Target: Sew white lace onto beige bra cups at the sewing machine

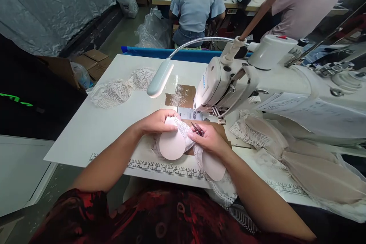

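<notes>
My left hand (156,122) grips the top edge of a pale pink padded cup (172,145) trimmed with white lace. My right hand (210,139) is closed around small thread snips (197,128), whose dark tips point at the lace between my hands. A second pink cup (214,167) of the same piece lies under my right wrist, hanging over the table's front edge. All this sits just in front of the needle area of the white sewing machine (274,84).
A gooseneck lamp (160,78) hangs over the white table (94,129). A finished lace piece (117,89) lies at far left. Several cups and lace pieces (300,156) are piled at right. A ruler strip (160,167) lines the front edge. Two people sit at tables behind.
</notes>
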`<state>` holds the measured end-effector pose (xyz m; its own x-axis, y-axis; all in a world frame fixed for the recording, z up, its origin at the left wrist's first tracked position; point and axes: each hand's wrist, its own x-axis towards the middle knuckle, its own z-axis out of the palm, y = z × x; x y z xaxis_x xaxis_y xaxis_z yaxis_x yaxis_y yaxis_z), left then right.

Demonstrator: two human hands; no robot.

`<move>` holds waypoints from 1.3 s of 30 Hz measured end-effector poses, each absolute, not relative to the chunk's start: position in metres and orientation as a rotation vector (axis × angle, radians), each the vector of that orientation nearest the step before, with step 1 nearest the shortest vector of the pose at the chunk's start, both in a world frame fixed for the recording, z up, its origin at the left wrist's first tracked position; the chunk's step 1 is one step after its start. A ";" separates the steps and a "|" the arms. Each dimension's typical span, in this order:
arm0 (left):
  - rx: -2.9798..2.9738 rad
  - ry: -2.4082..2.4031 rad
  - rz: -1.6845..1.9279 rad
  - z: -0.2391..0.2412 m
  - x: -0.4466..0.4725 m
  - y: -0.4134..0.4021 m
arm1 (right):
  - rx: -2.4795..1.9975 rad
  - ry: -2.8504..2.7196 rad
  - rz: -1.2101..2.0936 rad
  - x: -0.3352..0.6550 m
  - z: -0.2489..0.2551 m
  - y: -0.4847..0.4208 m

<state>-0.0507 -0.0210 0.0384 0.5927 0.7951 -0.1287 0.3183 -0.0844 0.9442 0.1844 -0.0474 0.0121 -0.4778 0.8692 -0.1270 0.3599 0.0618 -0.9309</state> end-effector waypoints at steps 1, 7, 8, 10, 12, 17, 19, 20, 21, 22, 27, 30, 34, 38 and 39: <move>1.766 0.947 0.532 0.040 -0.050 -0.021 | -1.214 -1.870 1.415 0.185 0.013 -0.048; 2.077 0.971 0.486 0.036 -0.035 -0.025 | -1.138 -1.871 1.453 0.181 0.017 -0.051; 2.018 0.937 0.448 0.033 -0.033 -0.025 | -1.134 -1.863 1.456 0.180 0.018 -0.051; 1.854 0.873 0.399 0.029 -0.031 -0.026 | -1.124 -1.862 1.445 0.181 0.019 -0.052; 1.702 0.811 0.391 0.026 -0.030 -0.026 | -1.122 -1.871 1.403 0.183 0.020 -0.052; 1.489 0.741 0.378 0.027 -0.030 -0.026 | -1.163 -1.861 1.399 0.195 0.021 -0.050; 1.448 0.735 0.372 0.027 -0.029 -0.027 | -1.161 -1.886 1.413 0.200 0.021 -0.049; 1.434 0.731 0.375 0.028 -0.029 -0.027 | -1.152 -1.906 1.418 0.201 0.022 -0.048; 1.421 0.729 0.380 0.027 -0.029 -0.027 | -1.139 -1.925 1.426 0.201 0.022 -0.048; 1.408 0.731 0.384 0.027 -0.028 -0.027 | -1.128 -1.936 1.437 0.201 0.023 -0.047; 1.400 0.742 0.349 0.023 -0.027 -0.026 | -1.142 -1.915 1.470 0.194 0.025 -0.050; 1.400 0.753 0.342 0.022 -0.027 -0.025 | -1.157 -1.931 1.412 0.189 0.026 -0.052; 1.408 0.780 0.342 0.023 -0.025 -0.026 | -1.188 -1.886 1.323 0.184 0.024 -0.053; 1.428 0.764 0.370 0.024 -0.023 -0.027 | -1.184 -1.701 1.461 0.181 0.020 -0.053; 1.447 0.744 0.357 0.025 -0.025 -0.027 | -1.183 -1.699 1.513 0.180 0.020 -0.053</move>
<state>-0.0249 -0.0268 0.0251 0.7312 0.6382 -0.2409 0.2116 0.1235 0.9695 0.1804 -0.0530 0.0202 -0.4469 0.8838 -0.1388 0.2400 -0.0310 -0.9703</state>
